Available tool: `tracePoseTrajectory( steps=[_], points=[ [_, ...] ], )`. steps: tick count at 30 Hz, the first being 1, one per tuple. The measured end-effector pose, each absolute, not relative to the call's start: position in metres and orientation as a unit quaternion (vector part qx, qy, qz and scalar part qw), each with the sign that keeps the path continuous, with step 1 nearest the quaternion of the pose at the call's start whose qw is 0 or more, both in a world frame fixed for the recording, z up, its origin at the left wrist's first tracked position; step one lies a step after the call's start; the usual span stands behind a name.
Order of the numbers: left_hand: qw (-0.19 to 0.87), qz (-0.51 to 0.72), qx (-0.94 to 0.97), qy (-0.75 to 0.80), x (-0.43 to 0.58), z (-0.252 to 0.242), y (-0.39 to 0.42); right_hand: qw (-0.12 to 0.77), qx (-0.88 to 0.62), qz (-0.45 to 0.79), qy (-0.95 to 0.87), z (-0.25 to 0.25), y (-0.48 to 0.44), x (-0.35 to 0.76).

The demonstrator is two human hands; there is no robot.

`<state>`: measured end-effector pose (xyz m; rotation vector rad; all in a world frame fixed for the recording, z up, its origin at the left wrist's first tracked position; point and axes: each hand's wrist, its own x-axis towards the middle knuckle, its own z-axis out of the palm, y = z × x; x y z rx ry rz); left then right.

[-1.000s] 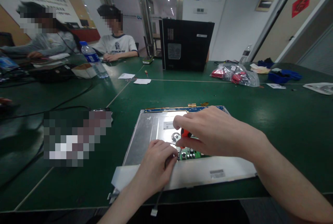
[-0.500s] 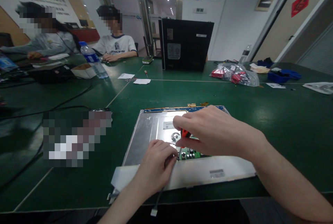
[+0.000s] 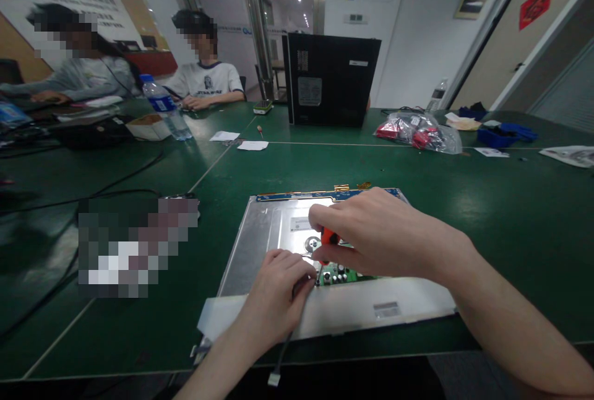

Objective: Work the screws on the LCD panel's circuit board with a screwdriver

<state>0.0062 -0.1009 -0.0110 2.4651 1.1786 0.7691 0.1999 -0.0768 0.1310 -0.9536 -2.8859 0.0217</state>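
White and small, a connector (image 3: 273,379) is dangling on its dark cable (image 3: 280,358) over the near edge of the worktop (image 3: 464,214), the cable coming out from under the left hand (image 3: 281,285). Just beyond, a pale strip (image 3: 343,313) is running along the near side of a metal panel (image 3: 255,245), which is lying flat on the worktop. The left hand is resting there, fingers curling in at the near-left corner of a green circuit board (image 3: 346,276), close by the tip of a screwdriver (image 3: 328,236) (whether they are pinching anything, I cannot tell). The right hand (image 3: 375,230) is grasping the screwdriver by its orange and black handle, its shaft pointing down, slightly tilted, at the board's edge. The step in hand is probably working a fastener there, though it is too small to make out. The next move seems to be calling for steady pressure and a shaft lining up squarely, sparing the nearby components. A blue strip (image 3: 297,197) is edging the panel's far side. Farther back, a bottle (image 3: 164,109) is standing at the left, a clear bag (image 3: 420,130) is lying at the right, and a black case (image 3: 334,78) is rising between them
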Motion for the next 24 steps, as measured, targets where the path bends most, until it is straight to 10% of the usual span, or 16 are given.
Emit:
tracePoseTrajectory(
  steps=[24],
  points=[
    [0.158,0.27,0.859,0.405,0.0038,-0.0147,-0.1011,0.056,-0.324,-0.037,-0.944,0.1277,-0.075,0.2002]
  ],
)
